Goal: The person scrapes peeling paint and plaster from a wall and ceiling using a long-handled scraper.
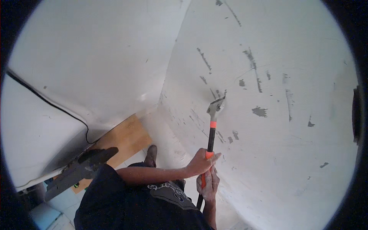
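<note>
Both hands grip a long-handled scraper point(211, 140) with a black shaft, orange bands and a grey metal head. My left hand point(200, 163) is wrapped round the shaft at the upper orange grip. Just below it, my right hand point(209, 183) closes round the lower part of the handle, its fingers dusted white. The scraper's head points up and away from me, its blade edge at the white wall point(326, 145). Around the head the wall bears dark grey scraped patches and streaks, among them a wide patch point(260, 111) to its right.
Another white wall point(96, 46) meets this one in a corner to the left. A black cable point(50, 101) runs down it to a wooden board point(132, 140) low on the left. My shoe point(151, 155) shows beside the board. A dark object point(357, 115) sits at the right rim.
</note>
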### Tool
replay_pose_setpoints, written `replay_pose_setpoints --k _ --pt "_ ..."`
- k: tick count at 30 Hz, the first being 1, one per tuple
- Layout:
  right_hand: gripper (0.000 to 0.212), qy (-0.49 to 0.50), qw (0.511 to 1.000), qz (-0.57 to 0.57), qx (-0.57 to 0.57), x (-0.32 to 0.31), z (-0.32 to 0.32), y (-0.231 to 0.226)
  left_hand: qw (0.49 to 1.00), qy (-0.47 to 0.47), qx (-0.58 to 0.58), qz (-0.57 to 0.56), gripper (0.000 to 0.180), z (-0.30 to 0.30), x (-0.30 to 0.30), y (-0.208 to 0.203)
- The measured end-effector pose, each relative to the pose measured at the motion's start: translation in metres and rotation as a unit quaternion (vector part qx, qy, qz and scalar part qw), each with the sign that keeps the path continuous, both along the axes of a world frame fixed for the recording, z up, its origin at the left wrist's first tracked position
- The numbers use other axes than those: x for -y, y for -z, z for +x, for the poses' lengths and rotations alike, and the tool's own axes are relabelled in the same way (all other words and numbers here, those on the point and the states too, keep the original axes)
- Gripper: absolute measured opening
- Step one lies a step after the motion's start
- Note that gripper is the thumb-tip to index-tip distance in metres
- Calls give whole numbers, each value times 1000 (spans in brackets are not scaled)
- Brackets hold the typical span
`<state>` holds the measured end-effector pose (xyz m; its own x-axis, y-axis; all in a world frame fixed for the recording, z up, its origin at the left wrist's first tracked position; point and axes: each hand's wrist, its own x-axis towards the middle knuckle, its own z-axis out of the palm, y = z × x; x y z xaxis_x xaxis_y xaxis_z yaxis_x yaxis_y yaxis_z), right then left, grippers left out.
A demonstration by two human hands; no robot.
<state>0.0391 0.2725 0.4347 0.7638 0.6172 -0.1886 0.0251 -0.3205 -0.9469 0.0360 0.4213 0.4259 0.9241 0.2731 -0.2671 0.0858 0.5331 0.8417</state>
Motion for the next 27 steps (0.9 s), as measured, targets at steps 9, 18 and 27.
replay_pose_setpoints --k 9,18,27 --pt "24 -116 990 52 55 -121 57 -14 985 -156 -40 53 41 40 -106 -3" --pt "28 -91 979 24 181 -76 25 -32 882 -245 42 400 31 26 -55 -4" --pt "24 -104 987 113 -38 -196 55 -35 970 -234 -32 56 32 42 -182 -10"
